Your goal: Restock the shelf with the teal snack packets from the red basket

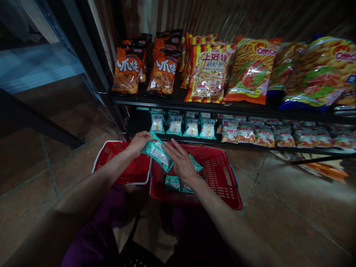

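My left hand point(139, 143) pinches the upper left end of a teal and white snack bag point(158, 151), held tilted above the red baskets. My right hand point(182, 161) lies against the bag's right side with its fingers stretched out flat. Below it is a red shopping basket point(233, 189) with several teal snack bags point(172, 183) inside, partly hidden by my right hand and arm. Another red basket point(108, 155) stands to its left, under my left wrist.
On the lower black shelf, teal snack bags point(175, 124) stand in a row beside red and white snack bags point(246, 134). Larger bags, such as prawn crackers point(208, 76) and orange-black snack bags point(126, 72), fill the upper shelf. A dark metal post point(91, 48) rises at the left.
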### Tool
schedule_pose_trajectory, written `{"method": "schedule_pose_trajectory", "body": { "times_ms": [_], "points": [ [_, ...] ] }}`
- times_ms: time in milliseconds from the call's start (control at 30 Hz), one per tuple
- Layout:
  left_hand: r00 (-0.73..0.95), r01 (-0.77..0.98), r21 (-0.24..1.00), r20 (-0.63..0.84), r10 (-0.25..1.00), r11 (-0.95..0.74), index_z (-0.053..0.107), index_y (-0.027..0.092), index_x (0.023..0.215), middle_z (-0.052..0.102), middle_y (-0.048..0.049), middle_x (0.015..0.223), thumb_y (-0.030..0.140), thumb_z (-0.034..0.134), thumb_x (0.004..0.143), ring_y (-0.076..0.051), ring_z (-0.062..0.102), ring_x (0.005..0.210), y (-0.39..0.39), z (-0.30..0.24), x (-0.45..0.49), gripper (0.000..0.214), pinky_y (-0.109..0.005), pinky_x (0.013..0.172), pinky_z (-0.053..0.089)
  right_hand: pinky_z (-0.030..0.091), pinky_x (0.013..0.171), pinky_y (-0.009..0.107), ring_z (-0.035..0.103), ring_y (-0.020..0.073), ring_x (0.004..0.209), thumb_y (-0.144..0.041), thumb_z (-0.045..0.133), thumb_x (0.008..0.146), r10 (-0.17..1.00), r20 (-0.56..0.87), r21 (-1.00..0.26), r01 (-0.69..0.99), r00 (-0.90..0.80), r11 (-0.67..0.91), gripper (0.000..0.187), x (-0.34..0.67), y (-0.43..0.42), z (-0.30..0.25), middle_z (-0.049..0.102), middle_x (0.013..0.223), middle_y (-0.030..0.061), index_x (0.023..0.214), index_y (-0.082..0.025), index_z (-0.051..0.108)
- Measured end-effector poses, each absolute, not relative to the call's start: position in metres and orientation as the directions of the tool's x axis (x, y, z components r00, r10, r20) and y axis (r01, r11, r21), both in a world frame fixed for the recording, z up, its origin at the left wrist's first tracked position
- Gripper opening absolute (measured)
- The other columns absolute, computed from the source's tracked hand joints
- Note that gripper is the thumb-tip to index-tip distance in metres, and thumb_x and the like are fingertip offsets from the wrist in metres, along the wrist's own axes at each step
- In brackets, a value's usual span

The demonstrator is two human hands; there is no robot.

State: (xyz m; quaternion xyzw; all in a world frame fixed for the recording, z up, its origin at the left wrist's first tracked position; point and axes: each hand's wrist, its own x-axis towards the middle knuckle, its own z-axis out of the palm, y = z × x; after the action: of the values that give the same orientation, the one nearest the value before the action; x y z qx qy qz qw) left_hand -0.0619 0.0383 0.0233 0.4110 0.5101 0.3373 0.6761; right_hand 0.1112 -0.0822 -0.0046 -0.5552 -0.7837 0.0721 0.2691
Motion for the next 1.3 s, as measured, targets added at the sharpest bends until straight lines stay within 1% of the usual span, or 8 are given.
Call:
{"method": "schedule_pose_trajectory", "body": {
  "times_ms": [233,533,667,767,867,1000,1167,1300],
  "points": [
    [0.244,-0.02,0.893,-0.431,0.869,0.449,0.059,0.016,0.06,0.055,0.0024,0.048,0.017,0.07,0.064,-0.009,0.047,0.041,0.04,0.021,-0.063,0.012,-0.022,0.044,0.038,0.031,0.116,0.044,0.016,0.0165,0.144,0.009,0.03,0.075,0.892,0.309,-0.408,0.801,-0.33,0.438,0.084,0.109,-0.082,-0.013,0.028,0.153,0.0017,0.149,-0.028,0.014],
    [0.222,0.029,0.838,-0.538,0.813,0.546,0.058,0.014,0.061,0.056,0.0016,0.048,0.011,0.068,0.066,-0.01,0.05,0.04,0.039,0.018,-0.063,0.012,-0.022,0.044,0.041,0.037,0.111,0.046,0.029,0.0215,0.141,0.001,0.036,0.08,0.894,0.258,-0.519,0.728,-0.366,0.448,0.077,0.108,-0.086,-0.01,0.023,0.156,0.0063,0.149,-0.027,0.018],
    [0.216,0.055,0.816,-0.573,0.791,0.576,0.057,0.013,0.06,0.057,0.0008,0.049,0.007,0.067,0.066,-0.011,0.052,0.041,0.04,0.019,-0.063,0.013,-0.024,0.047,0.042,0.033,0.111,0.051,0.025,0.0271,0.142,-0.024,0.045,0.09,0.89,0.199,-0.481,0.751,-0.409,0.452,0.061,0.104,-0.09,0.001,0.019,0.156,0.0116,0.148,-0.021,0.024],
    [0.207,0.074,0.806,-0.589,0.782,0.587,0.058,0.013,0.059,0.057,0.0009,0.049,0.007,0.068,0.064,-0.011,0.053,0.042,0.042,0.017,-0.064,0.014,-0.024,0.049,0.043,0.03,0.111,0.055,0.022,0.031,0.143,-0.052,0.053,0.085,0.906,0.128,-0.432,0.799,-0.405,0.418,0.081,0.1,-0.093,0.007,0.019,0.155,0.0155,0.149,-0.017,0.019],
    [0.188,0.09,0.803,-0.594,0.782,0.589,0.057,0.013,0.057,0.056,0.0012,0.048,0.007,0.069,0.063,-0.011,0.052,0.043,0.044,0.014,-0.064,0.015,-0.025,0.049,0.043,0.028,0.112,0.055,0.02,0.0329,0.143,-0.064,0.06,0.074,0.92,0.103,-0.406,0.829,-0.377,0.385,0.102,0.096,-0.094,0.006,0.017,0.155,0.0165,0.15,-0.016,0.013],
    [0.159,0.119,0.805,-0.593,0.789,0.581,0.059,0.014,0.058,0.057,0.0011,0.048,0.006,0.064,0.065,-0.01,0.051,0.045,0.046,0.008,-0.063,0.012,-0.025,0.051,0.043,0.028,0.112,0.055,0.022,0.034,0.142,-0.055,0.068,0.073,0.946,0.094,-0.408,0.854,-0.312,0.322,0.106,0.094,-0.094,-0.003,0.02,0.155,0.0185,0.15,-0.015,0.008],
    [0.16,0.063,0.79,-0.611,0.775,0.61,0.058,0.014,0.056,0.058,-0.0005,0.051,0.004,0.06,0.066,-0.012,0.054,0.046,0.047,0.004,-0.061,0.014,-0.029,0.056,0.047,0.031,0.113,0.049,0.028,0.0309,0.14,-0.032,0.064,0.08,0.962,0.081,-0.446,0.854,-0.259,0.268,0.088,0.095,-0.091,-0.014,0.028,0.152,0.0193,0.15,-0.013,0.014],
    [0.191,-0.01,0.743,-0.656,0.73,0.67,0.062,0.012,0.063,0.061,-0.0015,0.053,0.003,0.061,0.063,-0.014,0.058,0.049,0.047,0.003,-0.06,0.009,-0.03,0.058,0.049,0.032,0.112,0.05,0.029,0.0307,0.14,-0.026,0.063,0.081,0.967,0.124,-0.475,0.842,-0.224,0.256,0.085,0.096,-0.089,-0.017,0.031,0.151,0.0185,0.15,-0.017,0.013]
  ]
}}
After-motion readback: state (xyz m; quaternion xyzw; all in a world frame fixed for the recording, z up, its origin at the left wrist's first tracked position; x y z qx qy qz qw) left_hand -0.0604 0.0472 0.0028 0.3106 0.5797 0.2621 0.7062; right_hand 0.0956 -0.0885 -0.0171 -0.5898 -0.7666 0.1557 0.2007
